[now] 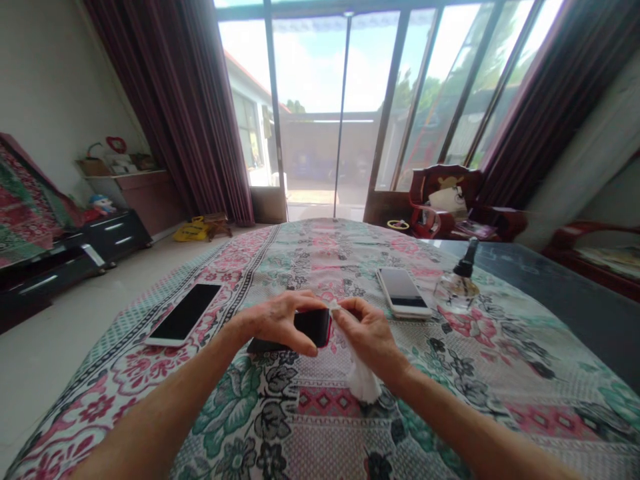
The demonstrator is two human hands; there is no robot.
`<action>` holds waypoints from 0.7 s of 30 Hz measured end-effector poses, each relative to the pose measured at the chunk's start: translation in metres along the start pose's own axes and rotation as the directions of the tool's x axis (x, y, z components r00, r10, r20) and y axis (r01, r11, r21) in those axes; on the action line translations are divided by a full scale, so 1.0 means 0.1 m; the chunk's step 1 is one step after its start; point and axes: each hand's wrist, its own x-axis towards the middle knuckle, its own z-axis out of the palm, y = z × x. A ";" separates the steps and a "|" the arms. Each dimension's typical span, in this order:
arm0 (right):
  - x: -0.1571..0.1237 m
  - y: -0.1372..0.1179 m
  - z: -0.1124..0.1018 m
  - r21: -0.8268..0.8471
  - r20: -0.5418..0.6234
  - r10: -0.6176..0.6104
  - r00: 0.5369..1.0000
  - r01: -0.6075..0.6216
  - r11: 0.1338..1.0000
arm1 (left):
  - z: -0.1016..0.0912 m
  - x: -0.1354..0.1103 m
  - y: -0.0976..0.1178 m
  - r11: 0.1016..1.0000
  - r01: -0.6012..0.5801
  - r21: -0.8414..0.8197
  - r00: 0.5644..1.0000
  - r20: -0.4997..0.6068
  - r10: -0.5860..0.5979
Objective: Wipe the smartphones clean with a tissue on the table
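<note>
My left hand (280,321) grips a dark phone (313,327) by its edges, holding it just above the floral tablecloth (280,413). My right hand (367,333) is closed on a white tissue (361,380), pinching one end against the phone's right edge; the rest of the tissue hangs below my palm. Both hands meet over the middle of the table.
A white-framed phone (184,313) lies to the left, another phone (403,292) to the right beside a glass bottle with a dark cap (460,283). Bare dark tabletop (565,293) shows at the right. Red wooden chairs (450,203) and glass doors stand behind.
</note>
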 end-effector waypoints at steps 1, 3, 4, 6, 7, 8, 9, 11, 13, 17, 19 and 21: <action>0.03 0.02 -0.02 -0.017 -0.016 0.011 1.000 -0.011 1.000 | 0.03 0.01 -0.01 1.000 -0.007 0.029 1.000 0.002 0.007; 0.10 0.07 -0.06 -0.054 -0.040 0.028 0.999 -0.030 0.998 | 0.08 0.02 -0.03 0.994 0.000 0.113 1.000 0.003 0.000; 0.13 0.09 -0.08 -0.075 -0.046 0.028 0.999 -0.031 0.997 | 0.10 0.02 -0.05 0.987 0.012 0.160 1.000 0.005 -0.013; 0.17 0.12 -0.12 -0.125 -0.054 0.013 0.998 -0.019 0.992 | 0.12 0.02 -0.07 0.970 0.031 0.241 0.999 0.015 -0.036; 0.19 0.13 -0.14 -0.155 -0.055 0.004 0.998 -0.012 0.988 | 0.13 0.02 -0.07 0.961 0.031 0.273 0.999 0.019 -0.038; 0.20 0.13 -0.16 -0.187 -0.057 -0.005 0.998 -0.006 0.982 | 0.13 0.02 -0.07 0.953 0.025 0.301 0.999 0.023 -0.033; 0.21 0.13 -0.17 -0.217 -0.058 -0.011 0.998 -0.002 0.976 | 0.14 0.02 -0.06 0.945 0.013 0.326 0.999 0.032 -0.025; 0.23 0.12 -0.19 -0.266 -0.056 -0.019 0.998 0.003 0.964 | 0.14 0.02 -0.03 0.931 -0.007 0.366 0.998 0.060 -0.017; 0.23 0.12 -0.20 -0.293 -0.048 -0.022 0.999 0.007 0.956 | 0.12 0.00 -0.01 0.924 -0.018 0.383 0.995 0.100 -0.022; 0.23 0.13 -0.21 -0.297 -0.015 -0.019 1.000 0.013 0.955 | -0.06 -0.10 -0.04 0.934 0.071 0.351 0.988 0.106 -0.115; 0.22 0.13 -0.21 -0.291 0.025 -0.009 1.000 0.015 0.957 | -0.22 -0.21 -0.14 0.915 0.205 0.347 0.976 0.000 -0.219; 0.19 0.13 -0.19 -0.284 0.092 -0.002 0.996 0.028 0.958 | -0.36 -0.32 -0.27 0.875 0.348 0.337 0.937 -0.084 -0.340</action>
